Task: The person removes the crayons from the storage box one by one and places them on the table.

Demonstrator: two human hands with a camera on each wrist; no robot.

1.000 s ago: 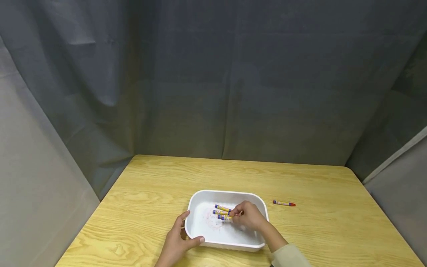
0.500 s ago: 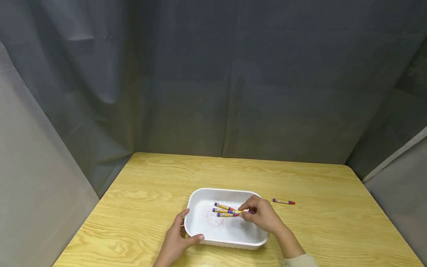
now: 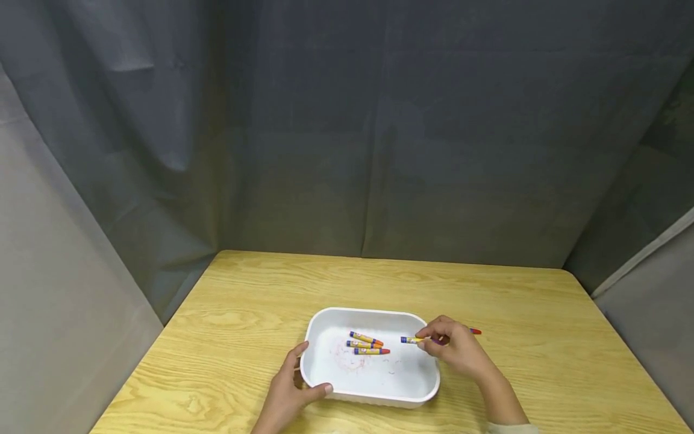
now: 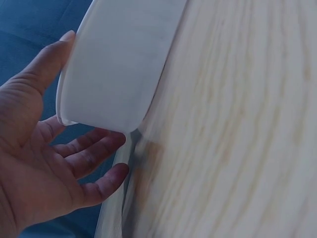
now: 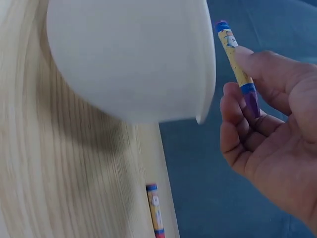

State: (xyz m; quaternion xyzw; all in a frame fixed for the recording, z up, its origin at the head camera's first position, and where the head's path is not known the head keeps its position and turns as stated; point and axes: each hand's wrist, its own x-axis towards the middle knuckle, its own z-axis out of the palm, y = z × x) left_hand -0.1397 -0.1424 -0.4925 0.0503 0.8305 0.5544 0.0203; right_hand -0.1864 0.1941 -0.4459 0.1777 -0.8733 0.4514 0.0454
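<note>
A purple crayon [image 5: 235,57] is pinched between the thumb and fingers of my right hand [image 3: 458,349], over the right rim of a white plastic tub [image 3: 374,386]. Its yellow wrapper has blue bands, and its purple tip points back toward the palm. Three more crayons lie side by side on the tub floor: a reddish one [image 3: 365,338] at the back, an orange-tipped one [image 3: 362,345] in the middle and a red-tipped one [image 3: 371,351] in front. My left hand [image 3: 287,386] holds the tub's near left corner, thumb at the front rim and fingers along the left end.
A red-tipped crayon [image 5: 155,210] lies on the wooden table [image 3: 542,349] right of the tub, mostly hidden behind my right hand in the head view. Faint reddish scribbles [image 3: 347,358] mark the tub floor. Grey curtains [image 3: 374,132] surround the table.
My right hand has picked the purple crayon out of the group in the tub and carried it rightward to the right rim. The left hand stays at the tub's corner.
</note>
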